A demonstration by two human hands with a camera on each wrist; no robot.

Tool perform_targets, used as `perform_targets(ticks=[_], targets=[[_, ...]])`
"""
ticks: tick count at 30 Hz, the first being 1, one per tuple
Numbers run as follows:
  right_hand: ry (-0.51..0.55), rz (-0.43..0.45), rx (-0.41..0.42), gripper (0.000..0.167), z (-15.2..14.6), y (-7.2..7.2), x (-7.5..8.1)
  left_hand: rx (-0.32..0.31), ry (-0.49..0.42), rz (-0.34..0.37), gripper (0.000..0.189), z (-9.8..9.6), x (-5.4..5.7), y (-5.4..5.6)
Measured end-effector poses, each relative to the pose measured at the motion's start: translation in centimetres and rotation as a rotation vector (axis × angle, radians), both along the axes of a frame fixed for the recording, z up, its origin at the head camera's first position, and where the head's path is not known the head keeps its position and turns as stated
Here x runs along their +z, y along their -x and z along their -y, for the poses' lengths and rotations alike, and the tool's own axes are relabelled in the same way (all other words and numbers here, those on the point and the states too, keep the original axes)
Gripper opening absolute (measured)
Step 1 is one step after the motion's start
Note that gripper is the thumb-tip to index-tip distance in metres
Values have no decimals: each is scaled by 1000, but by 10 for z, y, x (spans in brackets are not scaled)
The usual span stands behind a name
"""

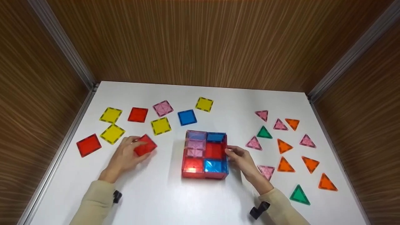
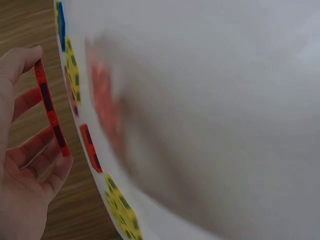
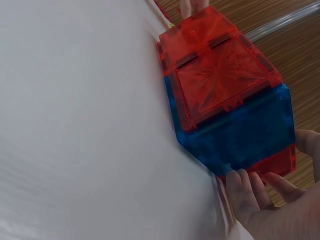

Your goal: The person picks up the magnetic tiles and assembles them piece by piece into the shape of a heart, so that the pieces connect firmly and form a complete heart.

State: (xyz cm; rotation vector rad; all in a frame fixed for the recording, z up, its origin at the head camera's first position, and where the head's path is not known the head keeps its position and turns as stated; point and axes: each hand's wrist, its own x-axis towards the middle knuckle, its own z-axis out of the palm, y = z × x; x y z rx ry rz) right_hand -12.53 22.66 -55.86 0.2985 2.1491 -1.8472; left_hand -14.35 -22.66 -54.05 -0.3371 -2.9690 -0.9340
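Observation:
My left hand (image 1: 126,154) holds a red square magnetic tile (image 1: 145,145) by its edges. The left wrist view shows this red tile (image 2: 50,110) edge-on between thumb and fingers, off the white table. A low box of magnetic tiles (image 1: 194,163), in red, blue and pink, stands at the table's middle. It has an open gap at the right of its middle row, with red showing inside. My right hand (image 1: 245,161) is at the box's right side, thumb and fingers at a red wall tile (image 3: 277,164) beside a blue one (image 3: 245,132). Part of that grip is hidden.
Loose square tiles lie at the back left: several yellow, red ones (image 1: 89,145), a pink (image 1: 162,108) and a blue (image 1: 187,117). Triangle tiles in pink, orange (image 1: 285,165) and green (image 1: 300,195) are scattered on the right. Wood-grain walls (image 1: 200,43) enclose the table.

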Motion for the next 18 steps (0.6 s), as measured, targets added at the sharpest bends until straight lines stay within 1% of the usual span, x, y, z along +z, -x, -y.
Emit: perform_targets(ticks=[5,8,11,13,15,18], targets=[[-4,-10,3,50,-1,0,1,-102,0,-77,46,-38,18,16],[-6,-14,-1,50,0,-1,1,-164,-23,-141,45,-59,29,25],[-8,-9,-3,50,0,0,1,-242,-49,-181,44,-79,39,33],[-10,-14,-2,50,0,0,2,-297,-57,-190,43,-92,44,37],[-10,-17,0,50,0,-1,2,-343,-51,-182,43,-105,49,40],[-1,-15,-2,50,0,-1,2,-398,-28,-146,45,-126,54,43]])
